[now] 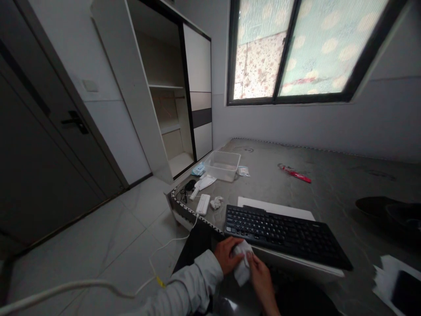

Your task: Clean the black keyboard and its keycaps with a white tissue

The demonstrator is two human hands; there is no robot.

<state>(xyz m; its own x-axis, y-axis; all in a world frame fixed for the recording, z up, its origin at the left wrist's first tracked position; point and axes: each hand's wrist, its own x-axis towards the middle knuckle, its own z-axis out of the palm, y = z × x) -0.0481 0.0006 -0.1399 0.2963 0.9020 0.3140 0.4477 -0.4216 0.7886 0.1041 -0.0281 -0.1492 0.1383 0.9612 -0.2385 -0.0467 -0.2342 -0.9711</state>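
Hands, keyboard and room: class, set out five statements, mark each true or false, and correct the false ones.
1. The left hand and right hand both touch a white wad. True.
2. The keyboard is nearer the hands than the clear box is. True.
3. The white wad is in the clear box. False: the hands hold it.
4. The wardrobe is partly open. True.
5. The keyboard is white. False: it is black.
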